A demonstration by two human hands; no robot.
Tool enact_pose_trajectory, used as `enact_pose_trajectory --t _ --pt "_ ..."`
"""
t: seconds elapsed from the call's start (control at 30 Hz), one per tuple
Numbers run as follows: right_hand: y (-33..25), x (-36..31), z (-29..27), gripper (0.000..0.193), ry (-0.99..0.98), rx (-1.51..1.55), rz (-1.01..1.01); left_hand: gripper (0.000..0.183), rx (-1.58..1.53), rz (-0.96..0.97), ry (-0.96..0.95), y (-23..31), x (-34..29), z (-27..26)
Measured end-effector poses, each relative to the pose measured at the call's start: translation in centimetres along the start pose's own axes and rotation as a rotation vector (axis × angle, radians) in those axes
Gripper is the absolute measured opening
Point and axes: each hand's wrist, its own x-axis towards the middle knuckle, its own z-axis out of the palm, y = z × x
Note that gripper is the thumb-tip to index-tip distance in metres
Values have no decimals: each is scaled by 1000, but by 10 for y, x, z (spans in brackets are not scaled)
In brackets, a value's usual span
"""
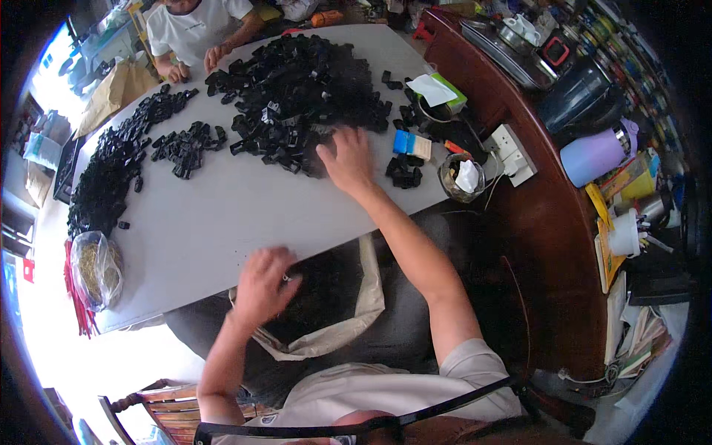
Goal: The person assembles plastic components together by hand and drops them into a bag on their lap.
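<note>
While holding right hand point(347, 159), wide in grip, at black parts point(304, 89), shows left hand point(263, 280), in indeterminable grip, near bag point(367, 293).

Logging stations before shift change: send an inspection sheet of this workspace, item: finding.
Surface: light grey tabletop.
Job's things: large pile of small black parts; smaller heaps to its left.
Clutter: glass bowl, blue-and-cream box, right; clear plastic bag, left.
Hands: right hand at the pile's near edge; left hand by the near table edge; both blurred, grip unclear.
Cables: pale cord near white power strip.
Surroundings: person opposite; wooden chair, lower left.
</note>
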Motion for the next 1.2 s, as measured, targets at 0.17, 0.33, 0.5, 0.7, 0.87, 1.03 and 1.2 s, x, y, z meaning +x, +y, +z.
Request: enact_pose_trajectory --t 0.17,0.33,0.5,0.7,0.87,1.03,1.2 --pt "-31 -22 12 52 41 179 -114 74 88 -175 161 -46 68 1" --pt "-63 -40 9 45 -27 315 -201 76 24 -253 174 -60 58 -2" --pt "-91 -54 17 42 -61 346 -262 58 98 -204 207 -64 34 4" --pt "-104 -48 12 43 -93 450 -341 50 88 -235 244 -57 29 -1" --pt "-99 -69 -23 37 65 357 -240 42 121 -245 240 -59 12 1" --pt "-116 -130 -39 31 -5 338 -280 32 76 -214 226 -44 8 0" --pt "-119 -130 -28 30 -47 244 -323 27 103 -175 252 -41 4 3"
